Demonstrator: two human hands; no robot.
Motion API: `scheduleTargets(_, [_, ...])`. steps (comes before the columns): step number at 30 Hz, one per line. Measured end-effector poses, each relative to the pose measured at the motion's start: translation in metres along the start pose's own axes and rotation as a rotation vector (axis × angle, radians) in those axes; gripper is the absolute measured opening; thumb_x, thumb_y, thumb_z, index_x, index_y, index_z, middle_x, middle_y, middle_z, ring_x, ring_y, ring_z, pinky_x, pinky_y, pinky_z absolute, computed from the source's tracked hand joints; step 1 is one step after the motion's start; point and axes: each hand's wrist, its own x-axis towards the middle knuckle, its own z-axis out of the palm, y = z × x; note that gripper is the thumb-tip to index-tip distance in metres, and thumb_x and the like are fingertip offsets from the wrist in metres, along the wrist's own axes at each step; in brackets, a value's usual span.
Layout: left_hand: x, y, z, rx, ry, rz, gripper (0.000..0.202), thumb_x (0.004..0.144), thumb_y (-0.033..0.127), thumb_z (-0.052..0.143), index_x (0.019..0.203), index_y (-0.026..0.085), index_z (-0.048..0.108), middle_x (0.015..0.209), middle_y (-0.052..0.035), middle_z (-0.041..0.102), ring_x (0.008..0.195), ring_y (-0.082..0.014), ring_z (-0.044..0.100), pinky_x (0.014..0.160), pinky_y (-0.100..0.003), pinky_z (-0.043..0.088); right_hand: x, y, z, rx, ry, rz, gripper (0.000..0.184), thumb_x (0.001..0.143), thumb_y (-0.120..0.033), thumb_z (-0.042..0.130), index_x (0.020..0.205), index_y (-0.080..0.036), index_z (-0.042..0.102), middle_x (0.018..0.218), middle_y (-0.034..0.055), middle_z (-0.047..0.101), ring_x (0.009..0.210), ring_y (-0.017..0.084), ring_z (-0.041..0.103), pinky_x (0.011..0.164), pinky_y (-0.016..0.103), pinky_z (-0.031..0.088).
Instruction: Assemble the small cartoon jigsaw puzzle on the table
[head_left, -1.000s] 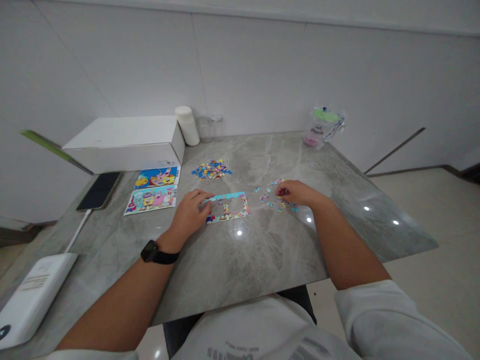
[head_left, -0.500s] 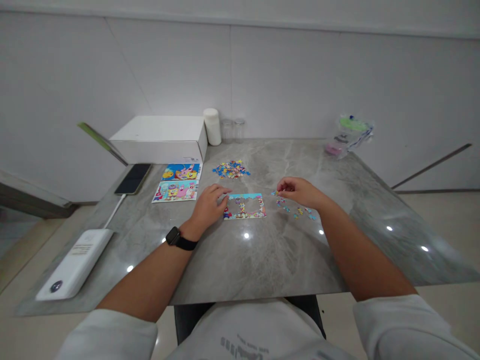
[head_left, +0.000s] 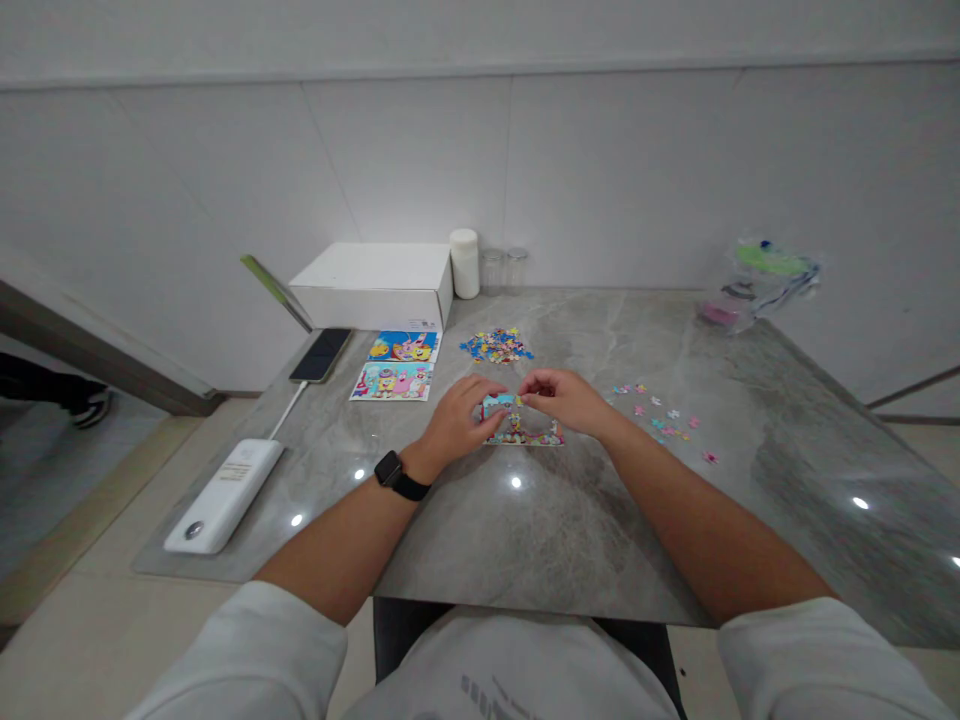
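I see the part-built puzzle (head_left: 535,439) on the surface (head_left: 525,545), left of some loose pieces (head_left: 661,428). My left hand (head_left: 459,416) rests at its left end, thumb and fingers parted; my right hand (head_left: 568,398) bends over its far edge, and I cannot tell whether it grips anything.

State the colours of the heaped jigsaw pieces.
The heaped jigsaw pieces are multicoloured, with blue and yellow prominent; the head view shows them best.

Left fingers (head_left: 486,387), right fingers (head_left: 537,384) at partial jigsaw (head_left: 526,438)
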Motion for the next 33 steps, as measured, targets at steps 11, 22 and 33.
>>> scheduleTargets(11, [-0.002,-0.007,0.006,0.028,-0.024,0.070,0.024,0.097,0.029,0.073,0.120,0.022,0.071,0.109,-0.0077,0.071,0.102,-0.0228,0.067,0.092,-0.040,0.056,-0.002,0.002,0.008,-0.020,0.008,-0.027,0.018,0.082,-0.034,0.071,0.091,-0.019,0.072,0.079,-0.0002,0.069,0.070,0.014,0.058,0.065,0.027,0.043])
scheduleTargets(22, [-0.002,-0.010,0.005,0.042,-0.033,0.050,0.018,0.096,0.030,0.073,0.113,0.023,0.072,0.109,-0.0064,0.070,0.103,-0.0222,0.066,0.094,-0.039,0.054,0.000,0.006,0.011,0.032,0.069,-0.019,0.021,0.084,-0.030,0.074,0.102,-0.020,0.071,0.089,0.0019,0.073,0.080,0.017,0.065,0.076,0.030,0.050])
scheduleTargets(33, [-0.002,-0.010,0.005,0.055,-0.112,0.016,0.019,0.096,0.030,0.073,0.113,0.023,0.071,0.110,-0.0069,0.070,0.105,-0.0233,0.066,0.096,-0.040,0.053,0.001,0.008,0.014,-0.047,0.010,-0.014,0.016,0.083,-0.026,0.074,0.097,-0.018,0.074,0.086,0.0014,0.075,0.074,0.014,0.063,0.070,0.026,0.048])
